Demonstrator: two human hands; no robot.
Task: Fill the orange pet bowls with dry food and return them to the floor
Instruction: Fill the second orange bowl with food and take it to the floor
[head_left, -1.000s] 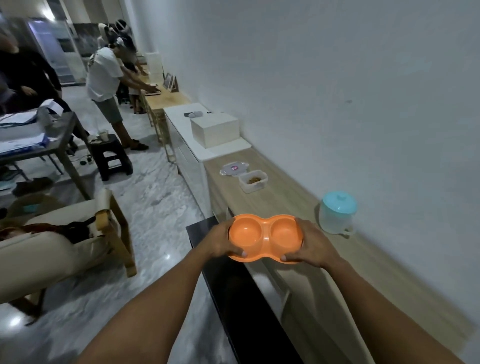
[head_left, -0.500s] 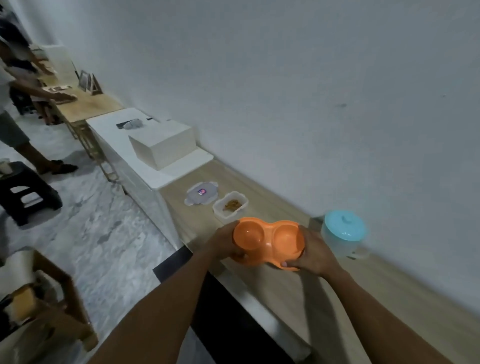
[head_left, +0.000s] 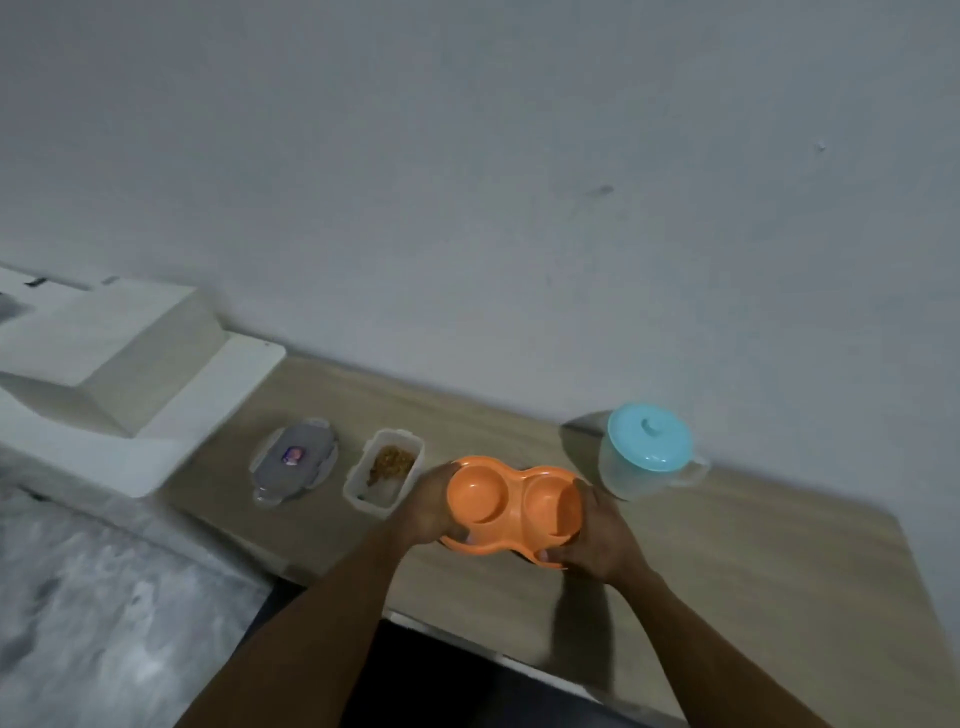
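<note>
An orange double pet bowl (head_left: 511, 501), both wells empty, sits low over the wooden counter (head_left: 727, 561); whether it touches the top I cannot tell. My left hand (head_left: 427, 512) grips its left end and my right hand (head_left: 602, 535) grips its right end, fingers curled under the rim. Just left of the bowl stands an open clear container (head_left: 383, 473) holding brown dry food. Its clear lid (head_left: 293, 460) lies flat further left.
A clear pitcher with a light blue lid (head_left: 644, 452) stands right of the bowl against the white wall. A white box (head_left: 109, 358) sits on a white cabinet at the left. Marble floor (head_left: 93, 623) shows at lower left, a dark panel below the counter edge.
The view has swung right, toward the counter and wall. Both hands have carried the orange bowl forward over the wooden top, ending beside the food container.
</note>
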